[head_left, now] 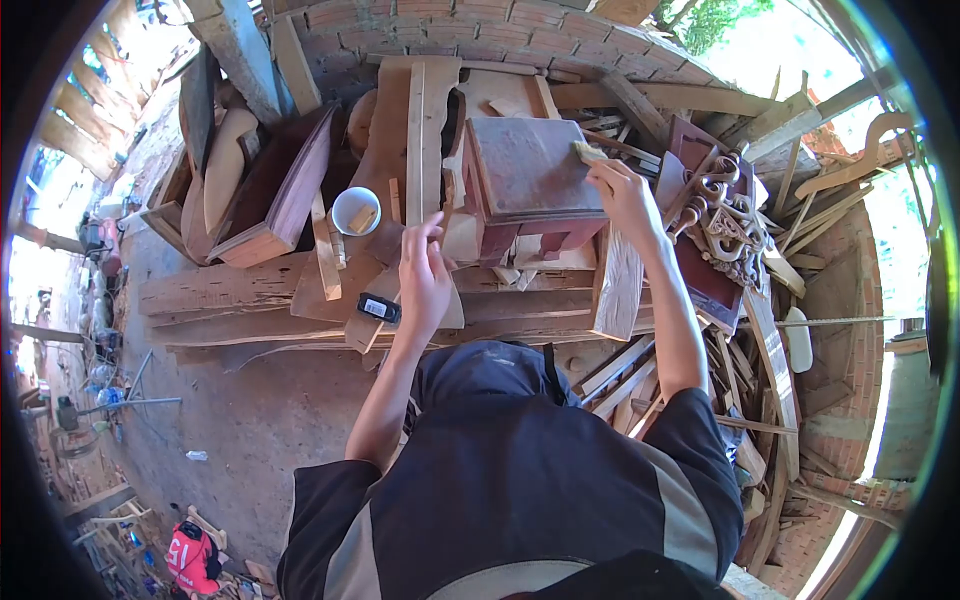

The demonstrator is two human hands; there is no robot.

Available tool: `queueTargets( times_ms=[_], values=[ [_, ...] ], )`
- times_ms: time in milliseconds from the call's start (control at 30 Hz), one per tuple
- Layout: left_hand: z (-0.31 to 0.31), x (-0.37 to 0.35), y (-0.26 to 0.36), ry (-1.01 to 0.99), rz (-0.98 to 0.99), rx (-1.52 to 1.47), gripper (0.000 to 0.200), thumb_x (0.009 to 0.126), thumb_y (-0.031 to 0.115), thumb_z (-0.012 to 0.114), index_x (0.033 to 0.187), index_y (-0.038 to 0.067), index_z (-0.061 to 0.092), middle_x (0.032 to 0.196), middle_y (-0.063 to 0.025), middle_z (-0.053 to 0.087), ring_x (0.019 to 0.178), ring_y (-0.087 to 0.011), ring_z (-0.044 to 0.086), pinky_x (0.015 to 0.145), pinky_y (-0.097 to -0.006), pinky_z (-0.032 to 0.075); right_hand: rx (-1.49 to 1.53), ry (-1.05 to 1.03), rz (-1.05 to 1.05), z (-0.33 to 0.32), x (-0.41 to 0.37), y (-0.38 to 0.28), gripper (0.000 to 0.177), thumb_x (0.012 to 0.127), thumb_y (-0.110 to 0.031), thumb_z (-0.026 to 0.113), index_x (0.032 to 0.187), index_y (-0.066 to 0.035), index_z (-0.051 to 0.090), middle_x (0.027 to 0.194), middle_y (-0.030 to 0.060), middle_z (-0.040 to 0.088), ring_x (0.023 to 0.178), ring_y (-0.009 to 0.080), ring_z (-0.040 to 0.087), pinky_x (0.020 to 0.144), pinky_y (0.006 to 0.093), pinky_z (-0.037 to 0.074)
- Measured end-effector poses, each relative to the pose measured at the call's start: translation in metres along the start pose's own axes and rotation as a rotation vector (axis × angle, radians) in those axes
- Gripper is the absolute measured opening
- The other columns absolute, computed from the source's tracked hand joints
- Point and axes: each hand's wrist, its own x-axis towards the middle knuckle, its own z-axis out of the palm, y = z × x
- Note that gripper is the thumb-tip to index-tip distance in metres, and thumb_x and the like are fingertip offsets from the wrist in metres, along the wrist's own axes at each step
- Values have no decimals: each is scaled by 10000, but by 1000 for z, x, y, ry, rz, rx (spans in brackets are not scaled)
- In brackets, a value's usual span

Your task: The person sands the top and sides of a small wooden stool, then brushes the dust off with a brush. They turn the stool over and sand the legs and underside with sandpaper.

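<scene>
My right hand [624, 196] is closed on a small brush [588, 153] with pale bristles. The brush touches the right edge of the top of a reddish-brown wooden cabinet [528, 160], which stands on the planks in front of me. Parts of the top look darker and shinier than others. Left of the cabinet, my left hand [424, 268] hangs in the air with its fingers apart and nothing visible in it. Close by stand a white tub [355, 211] with a piece of wood or a brush inside, and a small black object with a white label [379, 308].
A dark red wooden panel piece [275, 190] leans at the left. Carved scrollwork [722, 215] rests on a dark red panel at the right, above piled scrap wood [740, 400]. A brick wall [500, 35] runs behind. A person in a red shirt [192, 558] is at lower left.
</scene>
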Motion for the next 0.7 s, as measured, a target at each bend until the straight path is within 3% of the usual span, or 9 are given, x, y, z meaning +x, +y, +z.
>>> queueTargets(
  times_ms=[67,133,167,267,333,400,500,600,700],
  values=[
    [-1,3,1,13,-140,-79,144,1043,121,536,1133,43,617,709,-70,669,663,-168,682,604,-301,520,229,-104,49,1,-8,-5,170,921,-59,631,1055,12,707,1098,151,733,996,277,721,878,356,567],
    [-1,1,-9,-61,-9,8,138,1039,138,553,1112,42,621,692,-79,667,645,-172,684,588,-317,510,484,-237,-242,-10,-15,-43,179,896,-17,651,1064,6,711,1122,129,739,1024,256,720,905,350,568],
    [-5,2,-7,-180,-130,34,143,1029,166,583,1056,35,635,680,-94,664,613,-181,678,575,-321,500,579,-412,-215,-15,-18,-56,184,871,14,670,1049,9,716,1149,115,738,1051,243,715,930,342,564],
    [-7,2,-5,-281,-172,197,204,1017,210,622,983,11,650,644,-72,649,591,-117,640,580,-257,472,669,-386,-95,-16,1,-32,170,881,-3,660,1039,4,721,1134,118,741,1023,241,722,901,335,569],
    [-3,2,-4,-241,-114,180,197,1010,203,631,972,12,657,669,-69,658,607,-120,646,599,-260,482,61,-133,-85,3,20,17,162,903,-37,639,1035,15,718,1081,121,751,918,205,734,826,336,577],
    [1,1,-3,-187,-58,168,189,1003,195,639,960,13,664,693,-67,668,623,-124,652,618,-263,492,12,-140,49,0,26,13,150,889,-30,660,1014,23,722,1068,121,756,929,203,736,838,339,582],
    [5,2,-2,-78,36,85,165,963,150,673,881,12,637,814,-107,682,684,-201,678,608,-318,503,591,-365,-201,-10,19,-32,155,872,16,666,1004,-14,743,1117,99,755,998,194,732,899,325,581],
    [7,6,-3,-91,-21,138,151,957,135,672,889,5,637,879,-114,675,728,-217,672,653,-328,512,620,-420,-210,-10,28,-22,169,873,27,657,1005,-27,748,1128,88,755,1000,190,732,910,312,577],
    [10,6,-12,-113,7,139,136,972,143,652,952,8,647,862,-116,668,713,-245,660,678,-339,513,43,-169,72,3,50,20,160,889,-78,660,1010,-16,745,1016,162,751,894,280,737,820,358,567]
  ],
)
